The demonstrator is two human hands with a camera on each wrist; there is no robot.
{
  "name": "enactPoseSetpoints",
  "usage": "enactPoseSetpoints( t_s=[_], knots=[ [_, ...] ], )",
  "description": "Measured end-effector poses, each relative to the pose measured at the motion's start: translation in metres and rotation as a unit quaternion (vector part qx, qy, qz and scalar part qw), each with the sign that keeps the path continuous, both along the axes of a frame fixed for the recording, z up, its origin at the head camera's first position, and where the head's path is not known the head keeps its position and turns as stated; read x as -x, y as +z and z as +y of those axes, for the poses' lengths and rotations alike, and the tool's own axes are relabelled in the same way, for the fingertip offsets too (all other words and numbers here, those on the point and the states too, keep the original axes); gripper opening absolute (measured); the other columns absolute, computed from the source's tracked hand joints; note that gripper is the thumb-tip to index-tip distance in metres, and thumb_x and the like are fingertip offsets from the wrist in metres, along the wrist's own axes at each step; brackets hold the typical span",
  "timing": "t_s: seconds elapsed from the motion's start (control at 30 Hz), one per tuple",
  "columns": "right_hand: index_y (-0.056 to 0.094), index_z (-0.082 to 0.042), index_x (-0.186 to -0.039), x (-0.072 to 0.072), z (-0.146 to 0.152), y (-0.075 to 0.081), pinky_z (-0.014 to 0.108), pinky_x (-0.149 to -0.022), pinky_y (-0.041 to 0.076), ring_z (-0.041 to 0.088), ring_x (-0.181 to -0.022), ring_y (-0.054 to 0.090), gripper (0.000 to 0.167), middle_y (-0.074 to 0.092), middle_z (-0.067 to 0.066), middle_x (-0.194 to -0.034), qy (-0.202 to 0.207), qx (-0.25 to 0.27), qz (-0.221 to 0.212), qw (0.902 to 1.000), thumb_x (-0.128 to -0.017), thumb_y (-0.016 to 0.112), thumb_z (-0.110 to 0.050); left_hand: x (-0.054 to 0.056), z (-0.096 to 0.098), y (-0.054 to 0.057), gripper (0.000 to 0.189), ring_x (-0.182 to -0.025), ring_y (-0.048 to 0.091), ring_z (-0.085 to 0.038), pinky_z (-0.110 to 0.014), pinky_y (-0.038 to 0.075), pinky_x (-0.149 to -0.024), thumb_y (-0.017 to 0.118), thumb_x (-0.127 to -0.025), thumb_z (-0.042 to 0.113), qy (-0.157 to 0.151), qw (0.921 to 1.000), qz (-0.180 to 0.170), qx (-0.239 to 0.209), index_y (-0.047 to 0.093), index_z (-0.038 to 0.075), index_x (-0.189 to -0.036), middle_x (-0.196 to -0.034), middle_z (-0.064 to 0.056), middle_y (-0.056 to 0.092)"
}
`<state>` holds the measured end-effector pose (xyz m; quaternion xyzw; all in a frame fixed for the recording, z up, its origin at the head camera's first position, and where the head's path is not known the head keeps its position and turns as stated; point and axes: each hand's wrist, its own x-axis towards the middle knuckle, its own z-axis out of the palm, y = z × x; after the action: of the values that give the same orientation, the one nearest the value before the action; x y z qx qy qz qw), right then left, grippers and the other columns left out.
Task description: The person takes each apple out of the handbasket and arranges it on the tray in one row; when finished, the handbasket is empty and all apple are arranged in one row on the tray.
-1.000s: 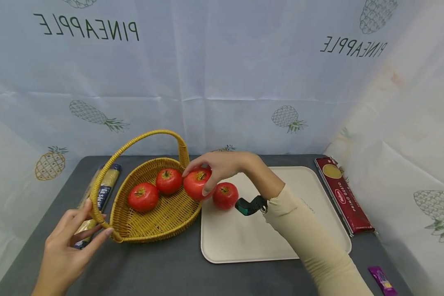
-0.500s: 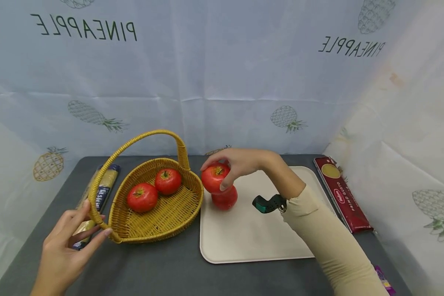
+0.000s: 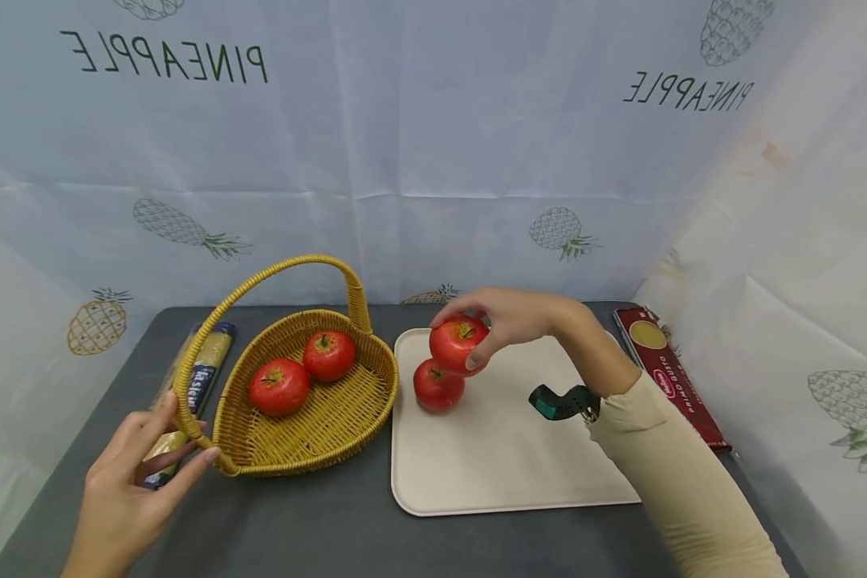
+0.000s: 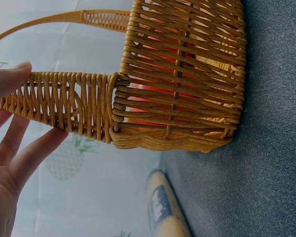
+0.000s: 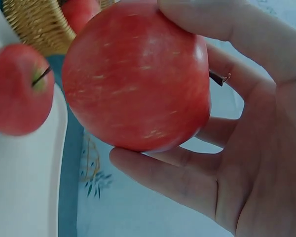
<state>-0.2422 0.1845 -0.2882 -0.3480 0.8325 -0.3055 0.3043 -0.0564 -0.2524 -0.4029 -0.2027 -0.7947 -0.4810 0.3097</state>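
My right hand (image 3: 509,321) grips a red apple (image 3: 457,343) between thumb and fingers, over the back left part of the beige tray (image 3: 520,457). In the right wrist view this held apple (image 5: 138,79) fills the middle, its stem toward the palm. Just below and left of it another apple (image 3: 437,387) rests on the tray. With thumb and fingers my left hand (image 3: 126,482) pinches the base of the handle of a yellow wicker basket (image 3: 311,461), as the left wrist view shows at the woven handle (image 4: 59,101). Two more apples (image 3: 279,386) lie in the basket.
Behind the basket handle at the left lies a pack of spaghetti (image 3: 205,369). A dark red packet (image 3: 672,377) lies along the tray's right side on the grey table (image 3: 282,530). A pineapple-print cloth (image 3: 433,144) hangs behind the table.
My right hand has carried the apple rightward from over the basket's right rim, past the apple on the tray. My left hand stays on the basket handle.
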Motion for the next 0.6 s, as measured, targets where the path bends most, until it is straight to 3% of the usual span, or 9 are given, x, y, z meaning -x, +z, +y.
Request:
enactPoseSetpoints(
  t_s=[0.27, 0.6],
  knots=[
    [0.061, -0.023, -0.138, -0.006, 0.030, -0.010, 0.036, -0.093, 0.064, 0.029, -0.126, 0.053, 0.063, 0.060, 0.005, -0.135, -0.035, -0.029, 0.004, 0.9990, -0.079, 0.082, -0.021, -0.003, 0.001, 0.002, 0.088, -0.115, 0.059, 0.004, -0.003, 0.056, -0.088, 0.071, -0.085, 0.044, 0.016, 0.9996, -0.017, 0.014, 0.042, -0.005, -0.151, -0.116, 0.011, 0.056],
    [0.060, -0.024, -0.138, -0.009, 0.059, -0.032, 0.037, -0.091, 0.064, 0.033, -0.128, 0.050, 0.067, 0.058, 0.006, -0.137, -0.066, -0.052, -0.007, 0.9964, -0.076, 0.084, -0.023, -0.004, 0.001, 0.001, 0.087, -0.115, 0.059, 0.005, -0.003, 0.056, -0.088, 0.071, -0.085, 0.046, 0.020, 0.9996, -0.013, 0.015, 0.043, -0.006, -0.150, -0.115, 0.011, 0.056]
  ],
)
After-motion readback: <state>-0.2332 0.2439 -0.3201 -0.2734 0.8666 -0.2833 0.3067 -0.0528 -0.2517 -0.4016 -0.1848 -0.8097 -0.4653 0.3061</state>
